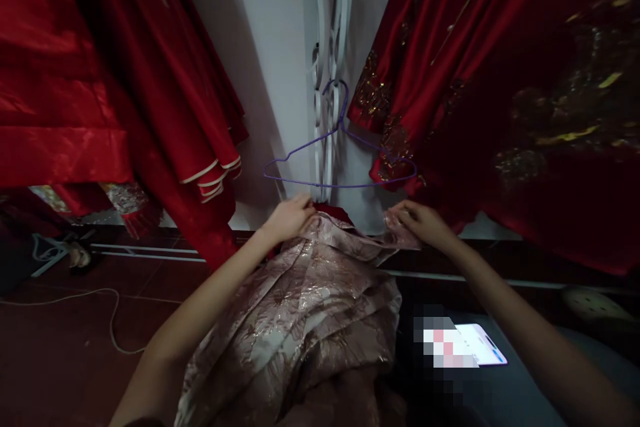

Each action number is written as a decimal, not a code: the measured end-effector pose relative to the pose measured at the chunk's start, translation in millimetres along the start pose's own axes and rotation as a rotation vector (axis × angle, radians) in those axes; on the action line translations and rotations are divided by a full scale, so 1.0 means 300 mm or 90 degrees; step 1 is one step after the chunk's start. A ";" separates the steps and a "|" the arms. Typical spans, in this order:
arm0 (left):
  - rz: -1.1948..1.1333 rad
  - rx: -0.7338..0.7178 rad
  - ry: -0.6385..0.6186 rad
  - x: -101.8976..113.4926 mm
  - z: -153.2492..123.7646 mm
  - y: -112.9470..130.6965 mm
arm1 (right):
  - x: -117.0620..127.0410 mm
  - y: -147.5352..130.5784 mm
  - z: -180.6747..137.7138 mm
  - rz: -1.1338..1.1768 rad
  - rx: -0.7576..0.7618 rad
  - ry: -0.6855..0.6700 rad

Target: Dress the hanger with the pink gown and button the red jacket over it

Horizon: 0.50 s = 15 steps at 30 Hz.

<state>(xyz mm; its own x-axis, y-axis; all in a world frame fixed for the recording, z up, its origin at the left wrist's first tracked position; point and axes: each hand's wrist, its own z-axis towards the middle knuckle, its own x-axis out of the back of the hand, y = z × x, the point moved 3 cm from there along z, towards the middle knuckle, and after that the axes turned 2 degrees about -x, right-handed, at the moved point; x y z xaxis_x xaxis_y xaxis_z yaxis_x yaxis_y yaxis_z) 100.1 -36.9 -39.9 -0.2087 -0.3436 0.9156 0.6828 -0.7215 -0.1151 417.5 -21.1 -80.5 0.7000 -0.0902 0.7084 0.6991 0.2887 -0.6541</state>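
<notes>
A shiny pink-brown pleated skirt with a woven pattern hangs down in front of me. My left hand grips its waistband near the left end, fingers closed over the edge. At the other end of the waistband, my right hand pinches the fabric between thumb and fingers. The band sags a little between the two hands. Just above them, a purple wire hanger hangs by its hook from a white chain-like strip, with no garment on it. Neither hand touches the hanger.
Red garments hang on the left; more red cloth with gold embroidery hangs on the right. A lit phone lies on a dark surface at lower right. A pale cable runs over the reddish floor.
</notes>
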 end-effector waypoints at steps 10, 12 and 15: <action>-0.074 -0.046 0.062 -0.089 0.166 0.089 | 0.098 -0.134 0.112 -0.097 0.015 0.406; -0.080 -0.038 0.077 -0.072 0.120 0.108 | 0.128 -0.062 0.113 -0.071 -0.071 0.473; -0.074 -0.036 0.085 -0.033 0.071 0.136 | 0.162 0.031 0.105 -0.015 -0.147 0.501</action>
<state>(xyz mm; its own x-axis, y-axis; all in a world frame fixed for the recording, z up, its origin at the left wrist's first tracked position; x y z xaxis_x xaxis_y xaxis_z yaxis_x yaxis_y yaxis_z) 144.9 -50.1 -45.3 -0.3785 -0.3297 0.8649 0.6084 -0.7928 -0.0360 453.6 7.3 -43.8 0.5214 -0.7611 0.3859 0.6673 0.0819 -0.7403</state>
